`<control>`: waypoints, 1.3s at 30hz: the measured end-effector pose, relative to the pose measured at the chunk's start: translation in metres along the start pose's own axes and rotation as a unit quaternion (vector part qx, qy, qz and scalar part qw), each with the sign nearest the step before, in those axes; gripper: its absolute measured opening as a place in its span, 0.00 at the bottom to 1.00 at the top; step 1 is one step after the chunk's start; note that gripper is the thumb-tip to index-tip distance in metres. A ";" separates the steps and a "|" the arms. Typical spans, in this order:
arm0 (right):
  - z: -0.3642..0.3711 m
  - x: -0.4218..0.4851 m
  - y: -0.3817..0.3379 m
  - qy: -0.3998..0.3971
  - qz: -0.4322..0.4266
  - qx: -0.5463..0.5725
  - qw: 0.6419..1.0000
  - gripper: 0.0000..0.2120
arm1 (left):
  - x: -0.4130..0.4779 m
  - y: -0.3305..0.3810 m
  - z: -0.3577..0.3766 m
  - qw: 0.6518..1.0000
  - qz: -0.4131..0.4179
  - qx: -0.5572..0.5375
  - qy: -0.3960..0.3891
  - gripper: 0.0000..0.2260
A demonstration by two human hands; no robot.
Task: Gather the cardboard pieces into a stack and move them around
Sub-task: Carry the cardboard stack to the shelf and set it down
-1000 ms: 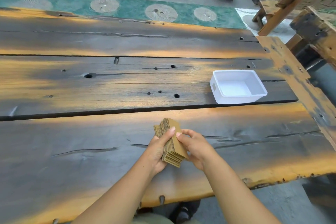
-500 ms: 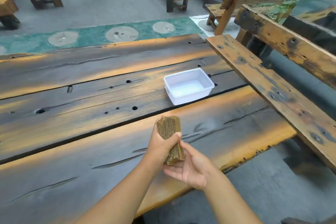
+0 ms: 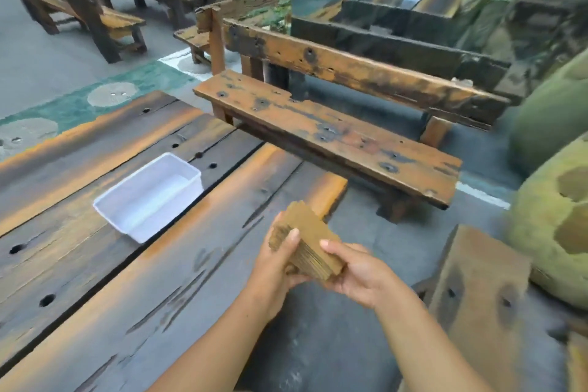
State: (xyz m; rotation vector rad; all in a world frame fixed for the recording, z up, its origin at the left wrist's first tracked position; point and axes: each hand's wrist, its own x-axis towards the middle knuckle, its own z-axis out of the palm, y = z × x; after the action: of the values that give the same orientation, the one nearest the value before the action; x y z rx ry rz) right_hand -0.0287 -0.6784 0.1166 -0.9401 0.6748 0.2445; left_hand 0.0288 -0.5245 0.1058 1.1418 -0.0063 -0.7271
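Two bare forearms reach in from the bottom edge, no sleeves, watch or bracelet covering either wrist. The left hand [image 3: 276,267] and right hand [image 3: 359,275] wear no gloves or rings; fingernails are short, pale and unpainted, visible on the left thumb and a right fingertip.

Left hand [image 3: 273,267] and right hand [image 3: 359,274] face each other, fingers curled (thumbs up top), forearms bare

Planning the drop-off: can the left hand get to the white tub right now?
Probably not yet: the left hand and right hand both grip the cardboard stack. The path to the white tub looks open.
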 end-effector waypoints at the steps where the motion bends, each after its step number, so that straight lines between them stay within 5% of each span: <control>1: -0.017 -0.005 -0.011 0.039 -0.025 -0.059 0.997 0.07 | 0.006 -0.003 0.008 0.999 -0.036 0.008 -0.017 0.27; 5: -0.068 -0.026 -0.033 0.168 -0.086 -0.255 0.948 0.17 | 0.031 -0.013 0.039 0.988 -0.113 0.084 -0.057 0.26; 9: -0.102 -0.041 -0.031 0.227 -0.085 -0.322 0.915 0.26 | 0.064 -0.024 0.080 0.957 -0.139 0.231 -0.106 0.25; 15: -0.149 -0.041 -0.044 0.355 -0.173 -0.017 0.919 0.25 | 0.128 -0.038 0.165 0.924 -0.099 0.313 -0.198 0.18; 21: -0.176 -0.033 -0.076 0.459 -0.245 0.178 0.835 0.22 | 0.169 -0.053 0.242 0.909 -0.102 0.282 -0.289 0.13; 29: -0.208 -0.084 -0.077 0.605 -0.215 0.168 0.748 0.23 | 0.176 -0.083 0.314 0.820 -0.143 0.275 -0.482 0.18; 39: -0.254 -0.198 -0.035 0.746 -0.271 0.143 0.592 0.14 | 0.082 -0.148 0.426 0.726 -0.144 0.301 -0.602 0.15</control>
State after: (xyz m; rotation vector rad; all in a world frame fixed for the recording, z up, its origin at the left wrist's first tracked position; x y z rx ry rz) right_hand -0.2730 -0.8867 0.1612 -0.8171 1.8239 -1.3810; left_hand -0.1381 -0.9494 0.1429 1.0735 -1.2820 -1.7382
